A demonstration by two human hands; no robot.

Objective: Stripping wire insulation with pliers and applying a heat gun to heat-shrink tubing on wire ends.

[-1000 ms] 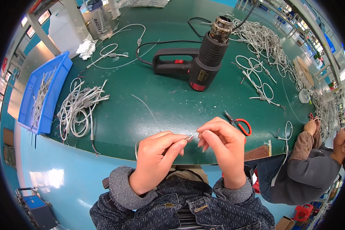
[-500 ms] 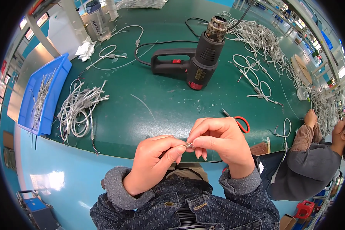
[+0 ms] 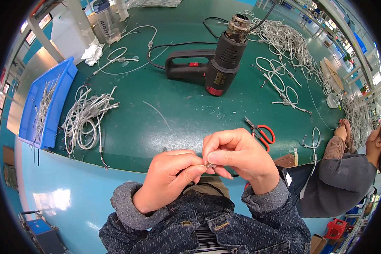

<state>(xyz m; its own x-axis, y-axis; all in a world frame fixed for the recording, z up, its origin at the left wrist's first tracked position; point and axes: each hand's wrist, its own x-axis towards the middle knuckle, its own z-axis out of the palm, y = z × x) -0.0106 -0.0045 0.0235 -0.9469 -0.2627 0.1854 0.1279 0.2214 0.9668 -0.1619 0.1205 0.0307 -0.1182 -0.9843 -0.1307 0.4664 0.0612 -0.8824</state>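
Fingertip to fingertip, my left hand (image 3: 170,177) and my right hand (image 3: 238,157) meet over the near edge of the table. Between them is a small, shiny silvery-grey piece (image 3: 210,165), perhaps a cable end; most of it is hidden by the fingers. The left thumb and forefinger pinch it from one side, the right thumb and forefinger from the other. Just beyond my right hand lie red-handled scissors (image 3: 262,133), blades pointing away and to the left.
A black heat gun (image 3: 224,63) stands nozzle up on the green table (image 3: 127,139). Bundled grey cables (image 3: 84,118) and a blue tray (image 3: 57,106) of wires lie left. More cables (image 3: 279,40) are heaped far right. A co-worker (image 3: 347,173) sits at the right.
My right hand has shifted slightly left, closer against the left fingers, and its lower fingers have curled in. More of the scissors shows now. The co-worker's hands have moved slightly.
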